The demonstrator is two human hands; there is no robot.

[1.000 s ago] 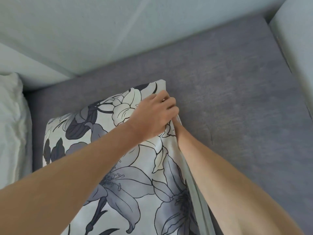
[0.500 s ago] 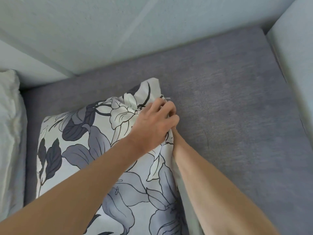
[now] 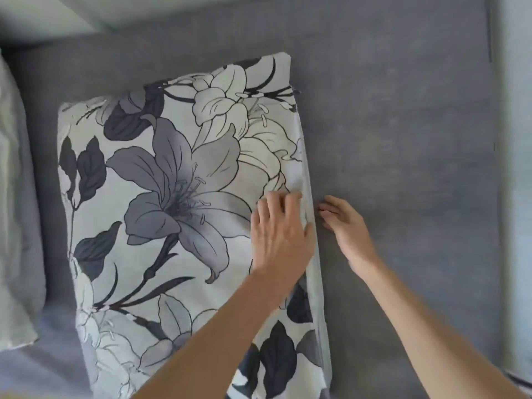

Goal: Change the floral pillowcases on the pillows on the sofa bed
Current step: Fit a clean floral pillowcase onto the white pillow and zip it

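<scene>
Floral cotton covers the pillow (image 3: pixel 172 203), which lies flat on the grey sofa bed (image 3: pixel 403 139), its zip edge (image 3: pixel 312 226) facing right. Both hands have come back from the far corner, worked a second ago, to the middle of that edge, and the right forearm is now out from beside the case. By this reading the zip is being drawn along. The left hand (image 3: pixel 280 234) presses the case beside the seam, fingers spread. The right hand (image 3: pixel 344 226) sits just beside the edge, fingers curled; whether it pinches a zip pull cannot be told. A pale pillow (image 3: pixel 14 197) lies at left.
</scene>
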